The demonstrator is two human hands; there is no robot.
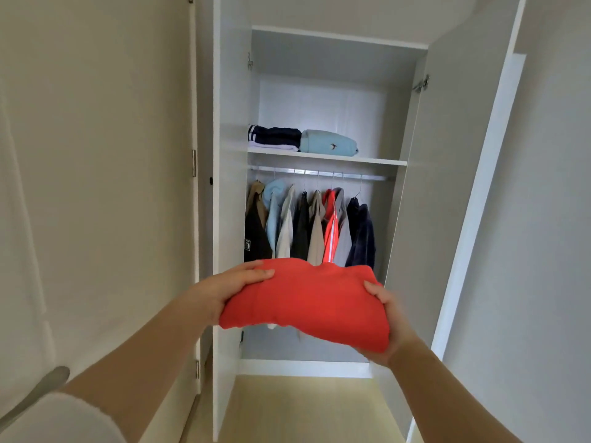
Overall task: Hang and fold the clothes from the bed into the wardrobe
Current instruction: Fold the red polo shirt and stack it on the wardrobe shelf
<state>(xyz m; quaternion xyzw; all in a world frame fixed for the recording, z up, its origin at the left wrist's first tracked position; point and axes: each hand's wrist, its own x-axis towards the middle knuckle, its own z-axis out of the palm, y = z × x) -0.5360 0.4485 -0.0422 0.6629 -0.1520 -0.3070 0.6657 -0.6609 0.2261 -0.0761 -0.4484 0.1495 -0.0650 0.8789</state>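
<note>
Red garment (307,302), folded, is held in the air between both grips, in front of the open wardrobe (230,187).

Left grip (236,287): curled round the garment's left edge. The thumb (256,273) is laid on top; the fingers are hidden under the cloth.

Right grip (391,324): curled round the near right corner. The thumb (372,287) is pressed on top; the fingers are hidden beneath.

Neither grip is spread; both are clamped on the cloth.

Above and beyond the grips a shelf (367,160) is seen. It carries a dark folded garment (276,137) with white stripes and, touching it on the right, a pale blue one (329,142).

Under the shelf a rail (319,172) carries hanging clothes (307,225), directly behind the red garment, which covers their lower ends.

Beyond the right grip a door (425,203) stands open.
</note>
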